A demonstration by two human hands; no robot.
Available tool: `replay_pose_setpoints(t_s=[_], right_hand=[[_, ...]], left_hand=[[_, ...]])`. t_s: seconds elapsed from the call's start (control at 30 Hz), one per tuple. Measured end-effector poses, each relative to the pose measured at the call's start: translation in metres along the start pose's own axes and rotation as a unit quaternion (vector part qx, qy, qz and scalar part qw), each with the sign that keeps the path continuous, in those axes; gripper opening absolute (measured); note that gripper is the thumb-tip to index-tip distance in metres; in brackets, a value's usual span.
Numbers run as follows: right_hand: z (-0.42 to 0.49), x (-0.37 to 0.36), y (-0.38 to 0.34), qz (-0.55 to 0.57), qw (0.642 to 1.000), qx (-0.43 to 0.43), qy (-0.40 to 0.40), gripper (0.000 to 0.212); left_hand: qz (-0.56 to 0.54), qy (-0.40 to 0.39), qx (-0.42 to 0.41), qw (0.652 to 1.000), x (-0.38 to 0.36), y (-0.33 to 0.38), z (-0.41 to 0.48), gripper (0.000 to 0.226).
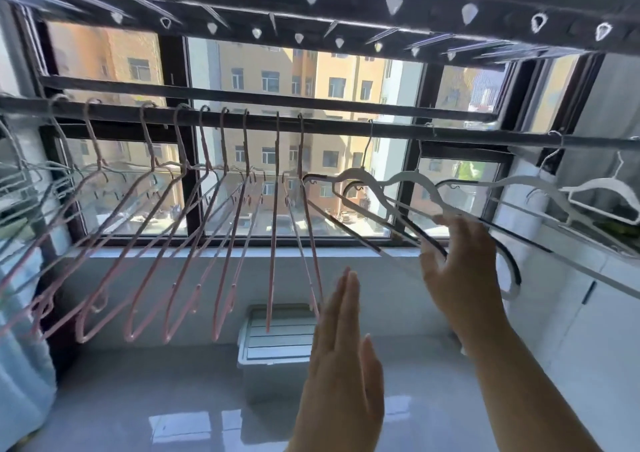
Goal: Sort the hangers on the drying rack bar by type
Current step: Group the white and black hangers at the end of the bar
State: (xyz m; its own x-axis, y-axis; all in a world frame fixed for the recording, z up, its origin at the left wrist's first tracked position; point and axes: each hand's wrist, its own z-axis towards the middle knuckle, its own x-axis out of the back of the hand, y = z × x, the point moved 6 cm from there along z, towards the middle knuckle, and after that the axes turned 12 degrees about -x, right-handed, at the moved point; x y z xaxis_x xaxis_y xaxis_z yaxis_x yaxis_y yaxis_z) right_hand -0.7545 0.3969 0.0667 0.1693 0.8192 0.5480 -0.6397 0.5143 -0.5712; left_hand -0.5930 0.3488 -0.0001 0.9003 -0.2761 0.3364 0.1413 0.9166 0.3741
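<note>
A dark drying rack bar [332, 129] runs across the window. Several pink wire hangers [221, 230] hang along its left and middle. Pale grey wire hangers [24, 181] crowd the far left end. White plastic hangers with black trim [394, 181] hang on the right half. My right hand [460, 271] is raised with its fingers against the lower arm of a white hanger. My left hand [343, 365] is held flat and upright, fingers straight, just right of the last pink hanger, holding nothing.
An upper rack frame [311, 8] with white clips spans overhead. A white plastic bin [277, 337] sits on the sill below the hangers. White cabinets [588, 313] stand at right, and a pale curtain [20, 365] hangs at left.
</note>
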Motion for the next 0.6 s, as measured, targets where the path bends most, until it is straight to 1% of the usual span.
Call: replay_pose_setpoints(t_s=[0.07,0.13,0.2,0.27,0.3,0.33,0.4,0.5,0.6], right_hand=[[0.008,-0.005,0.025,-0.003,0.994,-0.062,-0.094,0.041],[0.007,-0.013,0.037,0.04,0.974,-0.114,-0.191,0.034],[0.003,-0.02,0.039,0.105,0.953,-0.14,-0.247,0.021],[-0.006,-0.022,0.037,0.208,0.919,-0.176,-0.286,0.016],[-0.011,-0.022,0.036,0.247,0.902,-0.192,-0.299,0.018],[-0.014,-0.023,0.035,0.265,0.892,-0.199,-0.306,0.02],[-0.02,-0.024,0.031,0.27,0.89,-0.197,-0.309,0.02],[-0.025,-0.025,0.02,0.284,0.894,-0.172,-0.301,0.026],[-0.035,-0.029,0.011,0.318,0.881,-0.169,-0.305,0.025]], left_hand=[[-0.051,-0.037,0.006,0.998,-0.017,0.013,0.007,0.058],[-0.076,-0.099,0.059,0.99,-0.042,0.01,0.01,0.057],[-0.073,-0.149,0.105,0.981,-0.065,0.002,0.012,0.061],[-0.071,-0.174,0.131,0.973,-0.08,-0.001,0.016,0.063],[-0.075,-0.175,0.138,0.972,-0.085,-0.002,0.017,0.063],[-0.08,-0.171,0.138,0.972,-0.088,-0.001,0.018,0.064],[-0.082,-0.146,0.136,0.976,-0.09,0.003,0.019,0.062],[-0.076,-0.098,0.155,0.98,-0.087,0.002,0.017,0.059],[-0.062,-0.078,0.173,0.98,-0.08,-0.004,0.01,0.056]])
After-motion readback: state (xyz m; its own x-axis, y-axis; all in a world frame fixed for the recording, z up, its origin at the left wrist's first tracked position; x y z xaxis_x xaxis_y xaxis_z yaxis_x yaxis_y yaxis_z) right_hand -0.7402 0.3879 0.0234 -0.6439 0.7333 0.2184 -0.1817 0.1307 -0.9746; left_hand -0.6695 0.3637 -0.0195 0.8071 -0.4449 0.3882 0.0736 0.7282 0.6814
